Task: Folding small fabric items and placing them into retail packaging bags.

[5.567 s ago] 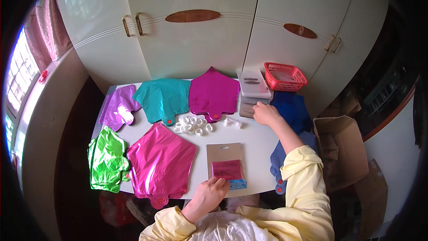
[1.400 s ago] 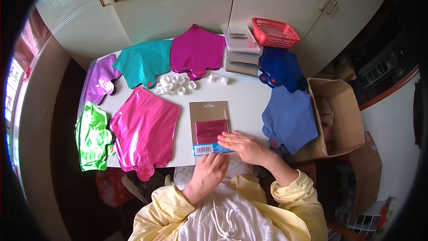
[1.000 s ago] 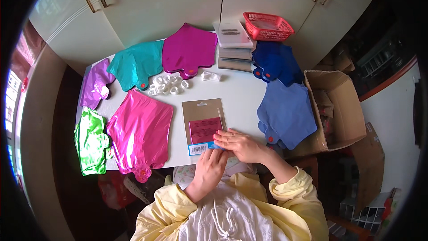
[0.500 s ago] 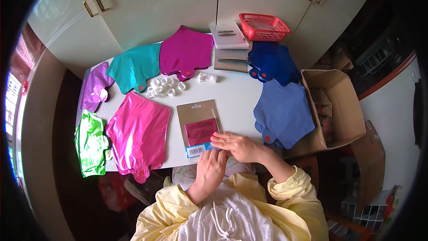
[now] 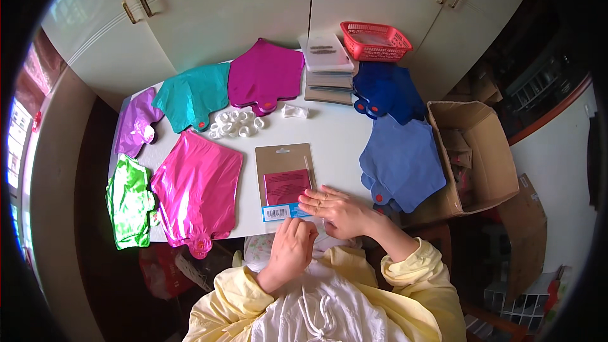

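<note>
A flat package (image 5: 284, 158) lies on the table before me. It has a brown backing card with a hang hole, a folded pink foil piece (image 5: 286, 187) and a blue strip with a barcode at its near end. Across its lower right corner rests my right hand (image 5: 342, 214), fingers stretched out and lying flat. My left hand (image 5: 291, 252) is curled into a loose fist at the near edge, just below the barcode. Whatever its fingers may hold is hidden.
Shiny foil balloons surround the package: pink (image 5: 199, 183), green (image 5: 130, 202), purple (image 5: 136, 123), teal (image 5: 193, 92), magenta (image 5: 263, 76), dark blue (image 5: 389, 85) and light blue (image 5: 402, 161). White rings (image 5: 234, 123), stacked cards (image 5: 327, 79), a red basket (image 5: 377, 50) and a cardboard box (image 5: 494, 145) stand around.
The package has straightened and shifted slightly to the right. My left hand has drawn down and left, away from my right hand, and its fingers have curled in.
</note>
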`<state>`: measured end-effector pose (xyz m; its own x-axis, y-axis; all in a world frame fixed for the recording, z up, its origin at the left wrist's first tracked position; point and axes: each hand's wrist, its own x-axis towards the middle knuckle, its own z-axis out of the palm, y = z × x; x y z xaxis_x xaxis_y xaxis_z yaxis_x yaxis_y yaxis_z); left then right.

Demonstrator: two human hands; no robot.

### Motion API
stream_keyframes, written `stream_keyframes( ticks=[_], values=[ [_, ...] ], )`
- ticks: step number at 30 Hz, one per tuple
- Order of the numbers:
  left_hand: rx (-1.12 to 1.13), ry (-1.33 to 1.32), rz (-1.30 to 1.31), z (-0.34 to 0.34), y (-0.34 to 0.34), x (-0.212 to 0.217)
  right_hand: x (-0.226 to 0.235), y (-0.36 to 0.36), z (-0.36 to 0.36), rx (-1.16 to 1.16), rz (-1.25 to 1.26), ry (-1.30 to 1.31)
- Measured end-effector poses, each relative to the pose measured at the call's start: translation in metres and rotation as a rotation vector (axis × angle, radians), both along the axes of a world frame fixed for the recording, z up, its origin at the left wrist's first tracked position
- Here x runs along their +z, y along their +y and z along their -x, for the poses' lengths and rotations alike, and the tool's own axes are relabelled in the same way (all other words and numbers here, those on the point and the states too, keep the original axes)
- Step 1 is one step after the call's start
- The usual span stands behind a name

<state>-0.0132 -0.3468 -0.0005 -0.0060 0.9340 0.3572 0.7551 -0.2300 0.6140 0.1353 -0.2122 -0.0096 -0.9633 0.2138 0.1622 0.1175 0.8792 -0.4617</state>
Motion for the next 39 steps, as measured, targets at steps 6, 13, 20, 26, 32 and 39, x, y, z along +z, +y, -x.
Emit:
stream_keyframes(
  ticks=[6,13,20,26,32,39],
  values=[
    [0.046,0.201,-0.054,0.007,0.006,0.005,0.009,0.001,-0.002,-0.005,0.062,-0.038],
    [0.010,0.308,-0.120,-0.006,0.014,-0.014,0.006,0.001,-0.002,-0.001,0.039,-0.060],
    [-0.031,0.153,-0.135,-0.006,0.013,-0.024,0.006,-0.001,-0.001,-0.017,0.031,-0.066],
    [-0.019,-0.117,-0.246,0.012,-0.003,-0.015,0.002,-0.003,0.000,-0.046,-0.015,-0.048],
    [0.235,-0.723,-0.170,0.065,-0.052,-0.004,-0.003,-0.003,-0.002,-0.044,-0.085,0.007],
    [-0.017,0.314,0.014,0.097,-0.043,0.035,-0.007,-0.003,-0.001,-0.014,-0.044,0.071]
  ],
)
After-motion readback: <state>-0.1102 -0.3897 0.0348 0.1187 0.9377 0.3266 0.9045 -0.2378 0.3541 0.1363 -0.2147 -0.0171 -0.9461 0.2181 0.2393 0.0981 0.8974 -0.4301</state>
